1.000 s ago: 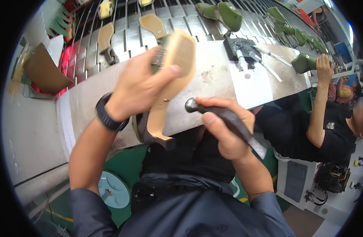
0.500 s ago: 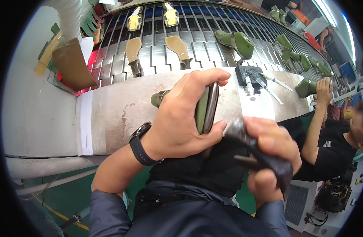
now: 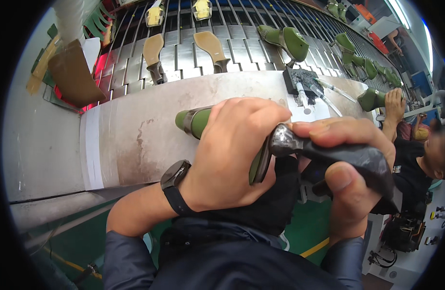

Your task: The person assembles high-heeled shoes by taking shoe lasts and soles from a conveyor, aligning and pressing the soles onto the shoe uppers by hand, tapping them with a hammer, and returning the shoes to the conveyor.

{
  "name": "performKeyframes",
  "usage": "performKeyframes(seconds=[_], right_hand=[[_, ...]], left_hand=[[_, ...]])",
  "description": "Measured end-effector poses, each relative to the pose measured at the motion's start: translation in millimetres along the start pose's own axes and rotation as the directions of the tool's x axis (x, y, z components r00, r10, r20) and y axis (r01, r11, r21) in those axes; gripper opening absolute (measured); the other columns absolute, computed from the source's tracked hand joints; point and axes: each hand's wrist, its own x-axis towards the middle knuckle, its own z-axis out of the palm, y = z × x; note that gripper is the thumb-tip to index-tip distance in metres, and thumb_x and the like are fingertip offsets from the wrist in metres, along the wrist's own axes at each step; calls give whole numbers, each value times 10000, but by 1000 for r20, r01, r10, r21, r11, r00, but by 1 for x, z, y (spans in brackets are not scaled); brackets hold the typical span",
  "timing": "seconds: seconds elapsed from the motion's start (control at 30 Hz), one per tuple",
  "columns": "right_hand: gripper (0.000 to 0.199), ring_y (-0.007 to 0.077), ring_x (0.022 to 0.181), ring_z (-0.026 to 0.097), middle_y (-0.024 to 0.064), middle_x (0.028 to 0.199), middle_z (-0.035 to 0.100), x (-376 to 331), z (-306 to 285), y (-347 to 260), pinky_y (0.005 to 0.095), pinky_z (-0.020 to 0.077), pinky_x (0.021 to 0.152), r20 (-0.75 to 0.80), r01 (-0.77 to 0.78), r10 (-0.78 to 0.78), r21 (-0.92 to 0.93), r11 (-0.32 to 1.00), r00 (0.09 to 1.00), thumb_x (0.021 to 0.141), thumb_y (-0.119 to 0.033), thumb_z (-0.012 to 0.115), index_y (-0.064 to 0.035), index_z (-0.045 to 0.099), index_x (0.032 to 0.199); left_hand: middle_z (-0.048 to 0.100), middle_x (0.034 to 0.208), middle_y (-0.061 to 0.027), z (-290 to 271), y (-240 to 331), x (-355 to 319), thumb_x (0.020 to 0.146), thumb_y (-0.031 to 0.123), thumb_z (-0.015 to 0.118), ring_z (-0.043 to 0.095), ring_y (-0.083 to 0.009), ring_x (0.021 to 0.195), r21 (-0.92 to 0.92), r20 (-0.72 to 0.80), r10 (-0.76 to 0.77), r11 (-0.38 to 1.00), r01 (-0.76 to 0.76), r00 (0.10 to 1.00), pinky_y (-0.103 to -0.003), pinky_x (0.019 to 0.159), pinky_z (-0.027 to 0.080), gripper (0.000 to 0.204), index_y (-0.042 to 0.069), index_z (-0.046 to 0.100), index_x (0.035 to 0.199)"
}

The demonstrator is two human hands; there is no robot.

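Observation:
My left hand (image 3: 232, 150), with a dark watch on its wrist, is closed around a green shoe (image 3: 199, 122). The shoe's rounded end and brown band stick out to the left of my fingers. On the other side a dark-edged green part shows under my palm. My right hand (image 3: 350, 159) grips a hammer (image 3: 286, 141), its rounded steel face bright and its body black. That face is right by the shoe's dark edge, close to my left fingertips; whether they touch I cannot tell. My left hand hides most of the shoe.
Beyond the pale bench (image 3: 135, 140) runs a slatted conveyor (image 3: 179, 58) carrying tan soles (image 3: 210, 48) and green heeled shoes (image 3: 292, 42). A black block (image 3: 302, 79) with several syringes stands on the bench. At right, a co-worker's hand (image 3: 394, 99) holds a green shoe (image 3: 371, 99).
The hammer has moved up and left, to the shoe's dark edge. My left hand has turned, tilting the shoe and bringing more of its banded green end into view.

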Motion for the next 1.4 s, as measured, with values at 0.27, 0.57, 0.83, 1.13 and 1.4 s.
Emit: performKeyframes(seconds=[0.27, 0.57, 0.83, 1.13, 1.4], right_hand=[[388, 300, 1084, 748, 235, 1179, 743, -38, 12, 52, 403, 590, 966, 461, 76, -207, 286, 955, 863, 854, -98, 840, 62, 695, 1176], [322, 309, 1134, 717, 259, 1217, 729, -150, 71, 145, 420, 551, 1036, 26, -380, 502, 687, 620, 865, 975, -99, 637, 117, 649, 1214], [318, 323, 1139, 720, 279, 1207, 729, -123, 61, 152, 429, 545, 1053, 56, -273, 305, 617, 738, 951, 933, -107, 666, 102, 666, 1174], [343, 320, 1118, 729, 291, 1169, 740, -73, 40, 155, 409, 553, 1035, 262, -330, 222, 508, 795, 939, 889, -110, 691, 121, 682, 1143], [287, 212, 984, 756, 195, 1066, 780, -8, 29, 107, 316, 594, 880, 521, -435, 324, 103, 894, 789, 849, -17, 768, 74, 729, 1119]], left_hand=[[559, 1461, -253, 21, 0, -102, 892, 375, 822, 600, -432, 1306, 170, -288, 244, 965, -202, 926, -676, 1162, 323, 813, 77, 389, 1512], [568, 1440, -191, 33, -37, -194, 944, 413, 766, 554, -395, 1364, 478, -164, 97, 878, -7, 982, -694, 1235, 228, 629, 124, 431, 1391], [556, 1424, -136, 40, -31, -192, 927, 424, 795, 537, -349, 1382, 456, -199, 76, 890, 23, 977, -688, 1258, 196, 636, 157, 438, 1380], [553, 1373, -79, 42, -34, -193, 912, 401, 812, 534, -302, 1365, 490, -235, 120, 872, 11, 965, -710, 1252, 202, 624, 197, 428, 1360], [474, 1407, -117, 41, -46, -196, 912, 444, 793, 488, -319, 1373, 596, -154, 205, 800, -74, 967, -701, 1243, 251, 785, 154, 329, 1475]])
